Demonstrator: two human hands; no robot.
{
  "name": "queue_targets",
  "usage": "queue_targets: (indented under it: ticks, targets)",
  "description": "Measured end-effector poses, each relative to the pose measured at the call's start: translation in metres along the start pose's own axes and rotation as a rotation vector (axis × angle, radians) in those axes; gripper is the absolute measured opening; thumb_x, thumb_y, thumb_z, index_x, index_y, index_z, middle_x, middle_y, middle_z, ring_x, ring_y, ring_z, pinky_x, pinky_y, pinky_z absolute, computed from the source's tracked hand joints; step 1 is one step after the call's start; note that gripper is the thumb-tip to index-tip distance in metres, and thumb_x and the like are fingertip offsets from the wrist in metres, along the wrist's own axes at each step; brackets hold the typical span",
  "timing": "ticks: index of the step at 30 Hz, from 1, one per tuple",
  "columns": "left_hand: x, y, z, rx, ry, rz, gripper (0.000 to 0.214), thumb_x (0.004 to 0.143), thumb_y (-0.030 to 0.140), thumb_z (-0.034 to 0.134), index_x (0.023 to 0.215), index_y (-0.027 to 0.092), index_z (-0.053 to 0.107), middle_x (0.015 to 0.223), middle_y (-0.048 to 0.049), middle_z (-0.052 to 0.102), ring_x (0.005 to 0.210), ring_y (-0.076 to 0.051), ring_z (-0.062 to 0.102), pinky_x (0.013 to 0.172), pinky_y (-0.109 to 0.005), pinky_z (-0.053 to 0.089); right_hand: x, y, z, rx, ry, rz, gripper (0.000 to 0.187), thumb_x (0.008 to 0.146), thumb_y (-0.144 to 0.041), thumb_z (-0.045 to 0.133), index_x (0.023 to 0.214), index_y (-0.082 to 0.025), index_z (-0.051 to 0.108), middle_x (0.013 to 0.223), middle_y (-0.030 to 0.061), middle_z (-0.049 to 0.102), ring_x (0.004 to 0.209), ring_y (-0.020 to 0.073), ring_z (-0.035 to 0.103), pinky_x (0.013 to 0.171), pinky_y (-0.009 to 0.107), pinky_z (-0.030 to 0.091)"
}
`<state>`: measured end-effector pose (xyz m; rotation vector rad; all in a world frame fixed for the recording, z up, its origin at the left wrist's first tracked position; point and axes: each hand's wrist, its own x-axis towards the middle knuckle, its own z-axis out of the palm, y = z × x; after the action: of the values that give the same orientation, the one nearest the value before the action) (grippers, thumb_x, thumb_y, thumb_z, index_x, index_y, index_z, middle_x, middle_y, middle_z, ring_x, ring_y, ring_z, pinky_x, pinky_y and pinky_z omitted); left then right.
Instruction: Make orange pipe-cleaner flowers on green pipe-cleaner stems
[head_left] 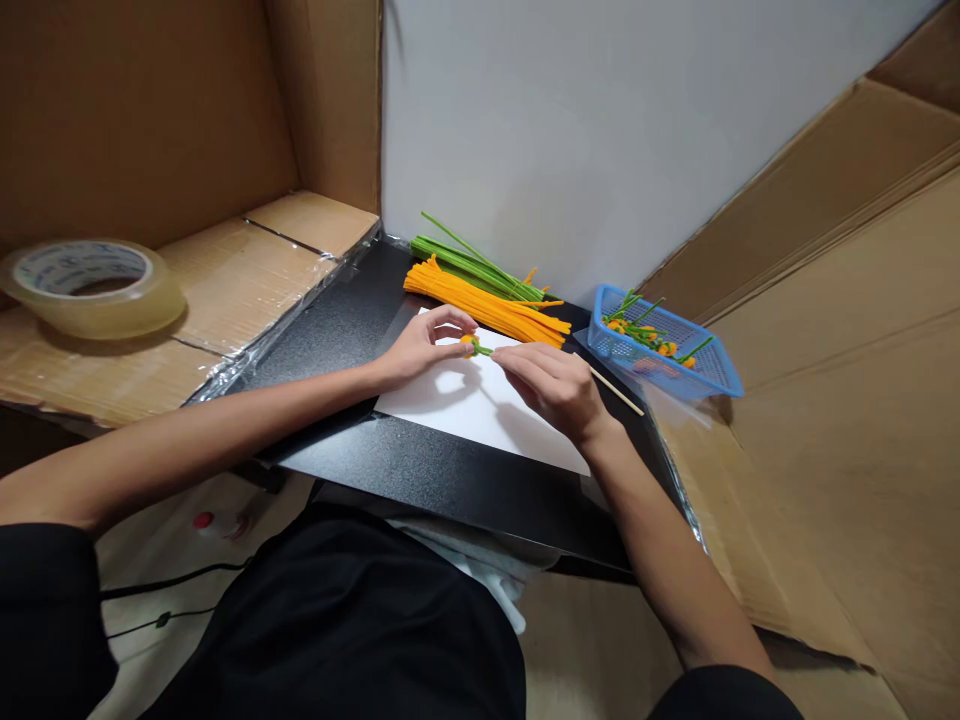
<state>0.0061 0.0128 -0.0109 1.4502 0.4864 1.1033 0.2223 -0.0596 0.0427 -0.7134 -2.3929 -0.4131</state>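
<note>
Between my two hands, above a sheet of white paper [480,405], is a small pipe cleaner flower [470,345] with an orange head and a green stem. My left hand [427,347] pinches the orange head between thumb and fingers. The fingers of my right hand [551,383] are closed on the green stem from the other side. Just beyond the hands lies a bundle of orange pipe cleaners [487,305], and behind it a bundle of green pipe cleaners [472,265].
A blue plastic basket [660,370] at the right holds several orange and green pieces. A thin wooden stick [619,391] lies beside my right hand. On the cardboard ledge to the left rests a large roll of clear tape [112,300]. Cardboard walls flank the black tabletop [442,465].
</note>
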Motion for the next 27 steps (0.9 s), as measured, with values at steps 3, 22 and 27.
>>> queue_targets:
  ticks: [3, 22, 27]
  targets:
    - [-0.001, 0.002, 0.002, -0.063, -0.029, -0.027, 0.037, 0.07, 0.029, 0.085, 0.097, 0.015, 0.064, 0.1, -0.0058, 0.068, 0.099, -0.019, 0.067, 0.09, -0.034, 0.052, 0.001, -0.004, -0.001, -0.027, -0.017, -0.134, 0.028, 0.094, -0.008, 0.057, 0.116, -0.017, 0.072, 0.111, 0.0124, 0.077, 0.103, 0.0249, 0.074, 0.09, 0.041, 0.064]
    - [-0.002, 0.019, 0.0, 0.455, 0.218, 0.088, 0.028, 0.08, 0.042, 0.069, 0.074, 0.015, 0.067, 0.074, -0.0024, 0.066, 0.064, -0.012, 0.054, 0.06, -0.024, 0.04, -0.007, 0.002, -0.004, -0.035, -0.065, -0.093, 0.031, 0.096, -0.01, 0.057, 0.121, -0.021, 0.072, 0.119, 0.0116, 0.075, 0.11, 0.0285, 0.072, 0.095, 0.047, 0.064]
    - [-0.004, 0.02, 0.004, 0.498, 0.169, 0.038, 0.029, 0.076, 0.045, 0.075, 0.075, 0.016, 0.076, 0.072, -0.0045, 0.071, 0.063, -0.013, 0.055, 0.059, -0.025, 0.04, -0.006, -0.001, -0.002, -0.107, -0.072, -0.128, 0.031, 0.096, -0.01, 0.055, 0.12, -0.02, 0.072, 0.117, 0.0122, 0.076, 0.108, 0.0284, 0.073, 0.092, 0.046, 0.065]
